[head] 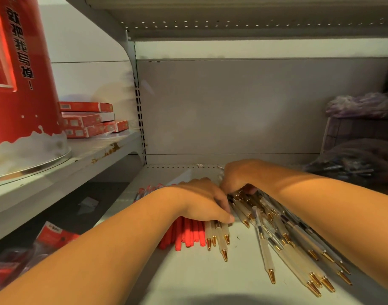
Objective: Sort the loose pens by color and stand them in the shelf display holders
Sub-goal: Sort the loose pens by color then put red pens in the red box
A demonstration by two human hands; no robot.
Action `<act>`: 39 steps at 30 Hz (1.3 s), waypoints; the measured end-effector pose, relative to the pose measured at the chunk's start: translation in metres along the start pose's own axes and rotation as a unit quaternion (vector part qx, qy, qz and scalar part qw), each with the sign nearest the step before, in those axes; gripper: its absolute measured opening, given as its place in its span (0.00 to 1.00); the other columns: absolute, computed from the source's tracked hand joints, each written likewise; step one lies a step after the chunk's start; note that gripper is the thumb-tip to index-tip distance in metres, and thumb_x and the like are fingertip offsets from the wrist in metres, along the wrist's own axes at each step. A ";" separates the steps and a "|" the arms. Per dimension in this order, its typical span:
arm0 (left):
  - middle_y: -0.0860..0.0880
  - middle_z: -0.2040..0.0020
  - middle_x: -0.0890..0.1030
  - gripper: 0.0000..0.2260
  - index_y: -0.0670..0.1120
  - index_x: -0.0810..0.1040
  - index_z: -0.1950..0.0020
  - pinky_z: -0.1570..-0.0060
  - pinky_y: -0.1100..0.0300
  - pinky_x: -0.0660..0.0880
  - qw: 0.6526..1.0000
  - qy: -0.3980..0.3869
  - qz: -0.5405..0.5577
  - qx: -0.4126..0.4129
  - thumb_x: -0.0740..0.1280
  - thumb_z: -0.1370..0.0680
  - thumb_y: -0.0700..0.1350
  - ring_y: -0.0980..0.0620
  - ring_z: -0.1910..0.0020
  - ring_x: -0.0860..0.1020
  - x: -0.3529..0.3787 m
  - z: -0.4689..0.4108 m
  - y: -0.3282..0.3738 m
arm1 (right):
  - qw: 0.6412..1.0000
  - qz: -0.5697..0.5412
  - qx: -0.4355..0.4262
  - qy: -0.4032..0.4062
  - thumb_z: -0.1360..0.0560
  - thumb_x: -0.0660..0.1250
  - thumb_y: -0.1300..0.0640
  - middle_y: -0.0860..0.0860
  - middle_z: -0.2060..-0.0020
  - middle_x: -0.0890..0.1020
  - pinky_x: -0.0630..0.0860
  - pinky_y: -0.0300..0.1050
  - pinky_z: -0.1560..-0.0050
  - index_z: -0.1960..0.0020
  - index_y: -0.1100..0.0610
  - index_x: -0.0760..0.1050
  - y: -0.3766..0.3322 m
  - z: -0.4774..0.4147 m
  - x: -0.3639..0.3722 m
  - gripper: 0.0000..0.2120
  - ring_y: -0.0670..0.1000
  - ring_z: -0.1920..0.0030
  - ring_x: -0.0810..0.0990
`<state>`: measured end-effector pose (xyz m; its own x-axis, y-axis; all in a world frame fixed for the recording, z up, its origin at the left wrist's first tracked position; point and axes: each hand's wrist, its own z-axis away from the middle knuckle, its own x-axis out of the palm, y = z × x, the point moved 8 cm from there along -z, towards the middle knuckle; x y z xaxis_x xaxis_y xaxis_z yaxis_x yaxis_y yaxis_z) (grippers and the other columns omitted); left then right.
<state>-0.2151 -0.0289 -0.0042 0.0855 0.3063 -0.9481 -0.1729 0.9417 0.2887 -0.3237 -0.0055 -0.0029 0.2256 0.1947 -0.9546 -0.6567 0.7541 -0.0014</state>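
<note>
Red pens [188, 236] sit under the left hand's fingers [221, 205], which are held together and pressed flat, probably pinning the sorted group. Three clear gold-tipped pens [217, 236] are caught at its edge. Right hand [239, 177] curls round the top ends of the fanned clear pens [287, 249], likely gathering them. About seven red are visible and roughly ten in the fan; overlap blocks an exact count. All lie on the shelf [188, 282], none stood up yet.

Matt red pens [188, 236]; clear plastic pens [283, 245], glossy gold metal tips [271, 276]
</note>
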 end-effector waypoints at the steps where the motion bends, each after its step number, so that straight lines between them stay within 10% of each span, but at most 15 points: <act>1: 0.58 0.46 0.78 0.12 0.58 0.82 0.45 0.43 0.56 0.73 1.000 -0.002 -0.002 0.002 0.67 0.24 0.60 0.56 0.47 0.75 0.000 0.001 0.000 | 1.000 0.002 -0.001 0.008 0.25 0.70 0.47 0.54 0.49 0.78 0.79 0.43 0.53 0.47 0.56 0.73 -0.001 -0.001 0.000 0.15 0.52 0.52 0.79; 19: 0.56 0.38 0.78 0.14 0.56 0.81 0.39 0.38 0.57 0.70 1.000 -0.024 -0.015 0.006 0.64 0.21 0.58 0.55 0.40 0.74 0.000 0.008 0.006 | 0.997 -0.020 -0.013 0.074 0.25 0.69 0.50 0.50 0.66 0.78 0.73 0.40 0.73 0.60 0.56 0.73 0.001 0.009 0.004 0.11 0.49 0.68 0.76; 25: 0.60 0.46 0.77 0.09 0.56 0.82 0.43 0.57 0.73 0.64 0.999 0.035 0.020 0.014 0.67 0.22 0.48 0.63 0.52 0.73 -0.012 0.008 0.001 | 0.989 -0.119 -0.030 0.078 0.24 0.67 0.52 0.51 0.58 0.79 0.77 0.42 0.64 0.54 0.54 0.76 0.007 0.013 0.000 0.06 0.50 0.58 0.79; 31: 0.46 0.57 0.81 0.08 0.43 0.79 0.53 0.57 0.54 0.76 0.962 0.252 0.076 -0.076 0.62 0.23 0.45 0.48 0.58 0.79 -0.053 0.011 -0.020 | 0.938 -0.342 -0.053 0.006 0.30 0.66 0.57 0.51 0.64 0.75 0.72 0.40 0.65 0.54 0.55 0.74 0.023 0.032 0.004 0.06 0.49 0.65 0.71; 39: 0.42 0.59 0.85 0.11 0.46 0.73 0.58 0.51 0.51 0.82 0.955 0.181 0.201 -0.123 0.70 0.23 0.50 0.45 0.60 0.85 -0.026 0.002 -0.023 | 0.935 -0.325 -0.102 -0.095 0.24 0.67 0.58 0.49 0.70 0.76 0.74 0.36 0.70 0.51 0.58 0.76 -0.004 0.073 0.038 0.04 0.45 0.73 0.74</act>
<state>-0.2116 -0.0585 0.0144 -0.3731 0.5254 -0.7647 -0.3497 0.6838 0.6404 -0.2605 0.0449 -0.0176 0.7357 -0.1416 -0.6623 -0.4553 0.6206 -0.6384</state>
